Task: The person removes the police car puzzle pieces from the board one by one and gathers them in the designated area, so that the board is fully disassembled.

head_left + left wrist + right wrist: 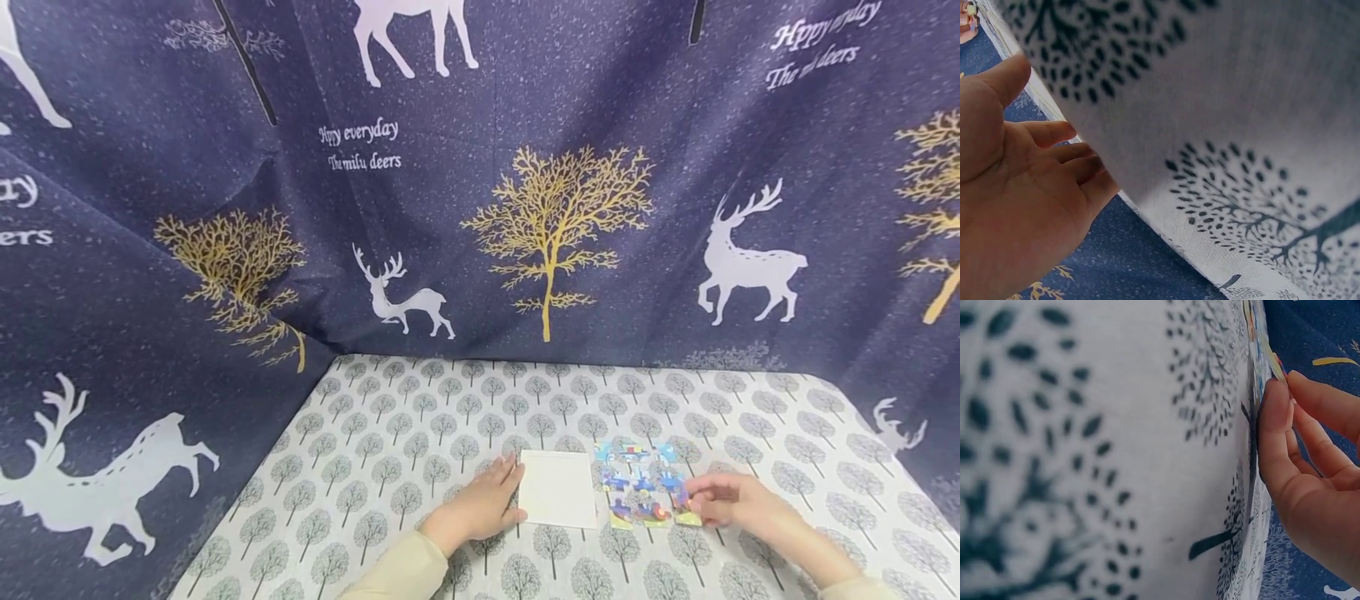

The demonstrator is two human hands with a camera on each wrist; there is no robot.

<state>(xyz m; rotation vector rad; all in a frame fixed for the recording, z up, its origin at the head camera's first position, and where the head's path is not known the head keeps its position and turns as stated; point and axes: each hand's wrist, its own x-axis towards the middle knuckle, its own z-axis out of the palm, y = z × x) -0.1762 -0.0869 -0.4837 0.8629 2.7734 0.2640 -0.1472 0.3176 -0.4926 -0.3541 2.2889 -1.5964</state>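
A white square puzzle tray (558, 490) lies on the tabletop. My left hand (487, 500) rests at its left edge, thumb and fingers extended along the side; the left wrist view shows the same hand (1035, 162) with its palm bare. Right of the tray, several colourful jigsaw pieces (637, 482) are laid out in rows, with gaps between some. At their lower right corner my right hand (738, 504) pinches one jigsaw piece (686, 514) between thumb and forefinger. That piece (1277, 365) appears edge-on in the right wrist view, mostly hidden by the fingertips (1277, 403).
A white cloth (405, 467) printed with grey trees covers the table. Behind it and on the left hangs a dark blue curtain (450, 208) with deer and golden trees. The tray stands close beside the pieces, between my two hands.
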